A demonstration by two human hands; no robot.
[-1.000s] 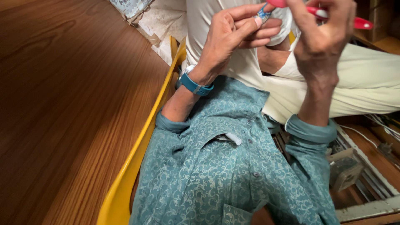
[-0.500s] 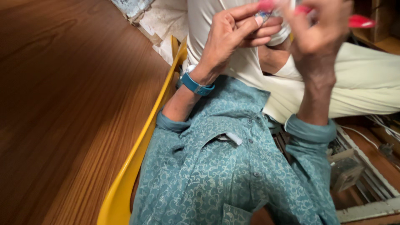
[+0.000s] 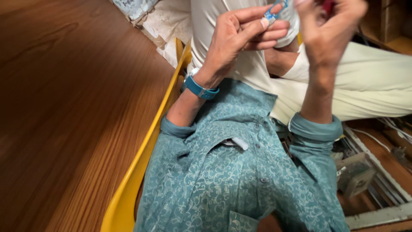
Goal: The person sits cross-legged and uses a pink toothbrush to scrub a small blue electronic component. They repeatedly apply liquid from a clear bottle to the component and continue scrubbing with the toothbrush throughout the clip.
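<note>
The left hand is raised near the top of the view, its fingers curled closed around a small blue and white object, pinched between the thumb tip and the forefinger. The object is partly hidden by the fingers and cut by the top edge, so what it is cannot be told. A blue watch sits on that wrist.

The right hand is just beside the left, also raised, with its fingers bent inward toward the palm. A bit of red shows at the fingertips against the top edge; the hand seems to grip it, though blur makes that unsure. The two hands are close together but do not clearly touch.

Both forearms come out of the rolled cuffs of a teal patterned shirt, which fills the lower middle of the view. Behind the hands lies a cream cloth. A yellow chair edge runs along the left side of the shirt, next to a brown wooden surface. At lower right, grey metal parts sit low beside the shirt.
</note>
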